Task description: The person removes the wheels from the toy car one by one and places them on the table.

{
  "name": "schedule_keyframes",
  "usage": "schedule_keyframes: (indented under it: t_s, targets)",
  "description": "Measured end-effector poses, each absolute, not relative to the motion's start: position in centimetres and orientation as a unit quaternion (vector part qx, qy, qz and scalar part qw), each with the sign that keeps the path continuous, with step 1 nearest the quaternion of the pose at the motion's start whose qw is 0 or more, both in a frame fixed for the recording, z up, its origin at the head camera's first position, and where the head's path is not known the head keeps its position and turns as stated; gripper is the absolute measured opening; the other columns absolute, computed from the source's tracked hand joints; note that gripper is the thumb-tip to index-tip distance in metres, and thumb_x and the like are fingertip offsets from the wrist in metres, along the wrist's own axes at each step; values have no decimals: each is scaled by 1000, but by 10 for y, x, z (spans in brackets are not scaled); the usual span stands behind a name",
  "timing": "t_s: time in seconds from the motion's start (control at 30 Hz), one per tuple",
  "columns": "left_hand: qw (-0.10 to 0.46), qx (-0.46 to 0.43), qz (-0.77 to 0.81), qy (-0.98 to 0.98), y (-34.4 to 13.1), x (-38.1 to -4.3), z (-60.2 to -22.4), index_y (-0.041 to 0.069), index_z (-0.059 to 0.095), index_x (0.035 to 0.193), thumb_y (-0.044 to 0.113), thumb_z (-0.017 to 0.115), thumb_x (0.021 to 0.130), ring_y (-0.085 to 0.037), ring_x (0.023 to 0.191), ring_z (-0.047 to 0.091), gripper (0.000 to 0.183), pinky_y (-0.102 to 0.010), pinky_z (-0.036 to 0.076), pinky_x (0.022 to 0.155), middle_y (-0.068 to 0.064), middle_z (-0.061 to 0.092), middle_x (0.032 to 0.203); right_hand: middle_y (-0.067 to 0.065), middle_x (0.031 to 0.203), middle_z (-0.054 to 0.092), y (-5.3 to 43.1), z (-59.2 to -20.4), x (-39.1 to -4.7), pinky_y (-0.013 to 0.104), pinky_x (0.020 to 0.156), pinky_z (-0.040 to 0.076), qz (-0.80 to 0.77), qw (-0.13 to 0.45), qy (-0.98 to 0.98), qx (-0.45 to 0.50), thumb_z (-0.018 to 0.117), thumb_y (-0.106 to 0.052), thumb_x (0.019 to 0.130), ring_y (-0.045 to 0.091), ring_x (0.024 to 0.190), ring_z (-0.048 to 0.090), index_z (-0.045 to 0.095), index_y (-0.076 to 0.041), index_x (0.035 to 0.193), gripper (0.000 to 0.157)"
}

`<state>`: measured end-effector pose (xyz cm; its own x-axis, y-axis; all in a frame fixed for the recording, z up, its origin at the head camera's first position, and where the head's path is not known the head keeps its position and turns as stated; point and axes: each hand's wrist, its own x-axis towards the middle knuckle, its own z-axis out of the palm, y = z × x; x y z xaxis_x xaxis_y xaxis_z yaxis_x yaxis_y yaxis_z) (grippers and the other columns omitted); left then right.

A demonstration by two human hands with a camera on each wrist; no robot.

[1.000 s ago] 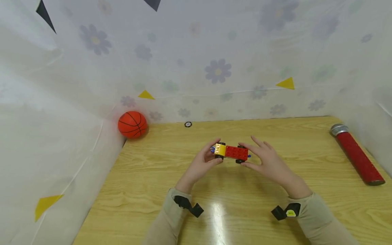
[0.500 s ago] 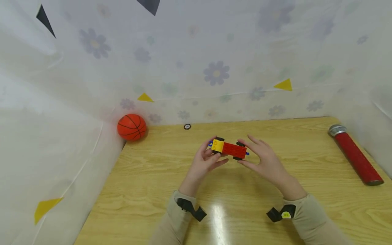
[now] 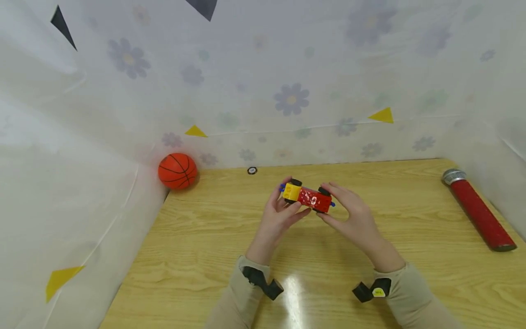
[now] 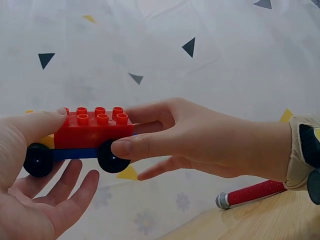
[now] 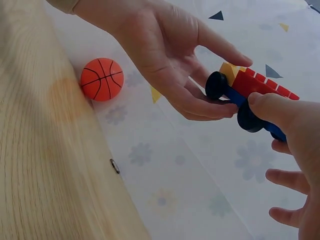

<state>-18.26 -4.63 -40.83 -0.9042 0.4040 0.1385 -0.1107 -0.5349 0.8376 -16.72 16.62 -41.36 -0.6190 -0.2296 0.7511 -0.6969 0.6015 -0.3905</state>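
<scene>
A building-block toy car (image 3: 313,199) is held up in front of me above the table, between both hands. It has a red studded brick (image 4: 92,125), a yellow brick (image 3: 291,192) at its left end, a blue base (image 4: 75,153) and black wheels. My left hand (image 3: 277,224) grips the yellow end; in the left wrist view its thumb lies on top, with fingers spread below. With thumb and fingers, my right hand (image 3: 357,221) pinches the red end at the wheels. A small blue hitch (image 3: 333,204) sticks out on the right.
An orange basketball (image 3: 177,171) sits at the table's back left corner. A small round black-and-white disc (image 3: 252,170) lies by the back edge. On the right lies a red microphone (image 3: 478,210) with a silver head. Flower-patterned sheeting (image 3: 246,82) surrounds the wooden table (image 3: 197,260).
Both hands have lifted the toy car slightly away from me, its yellow end swinging further up. The forearms have drawn closer together, and the left thumb now reaches further along the car.
</scene>
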Motion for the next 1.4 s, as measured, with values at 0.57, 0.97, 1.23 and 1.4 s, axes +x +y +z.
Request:
schedule_keyframes:
  t_s: [0.57, 0.97, 1.23, 1.4]
  targets:
    - [129, 156, 878, 434, -38, -184, -407, 33, 32, 150, 0, 61, 95, -31, 127, 53, 70, -58, 46, 100, -11, 36, 147, 15, 129, 66, 153, -407, -171, 11, 111, 32, 370, 368, -794, 312, 91, 8, 57, 33, 113, 63, 59, -3, 135, 85]
    - [111, 138, 873, 454, -45, -186, -406, 21, 28, 152, -6, 59, 94, -35, 129, 52, 71, -56, 47, 101, -13, 44, 142, 19, 135, 61, 157, -406, -167, 7, 110, 30, 343, 323, -814, 339, 79, 17, 65, 33, 117, 61, 55, -1, 139, 80]
    - [123, 165, 857, 472, -53, -189, -407, 24, 27, 155, -3, 58, 96, -34, 135, 47, 72, -59, 44, 104, -17, 41, 148, 16, 133, 62, 160, -408, -166, 9, 110, 31, 361, 289, -820, 338, 70, 17, 78, 33, 121, 58, 58, -5, 136, 63]
    - [137, 175, 849, 480, -59, -190, -405, 28, 19, 157, 1, 55, 98, -37, 136, 44, 74, -65, 43, 100, -20, 36, 153, 14, 127, 67, 159, -407, -168, 10, 112, 29, 364, 299, -811, 346, 62, -17, 97, 37, 119, 59, 63, -3, 130, 35]
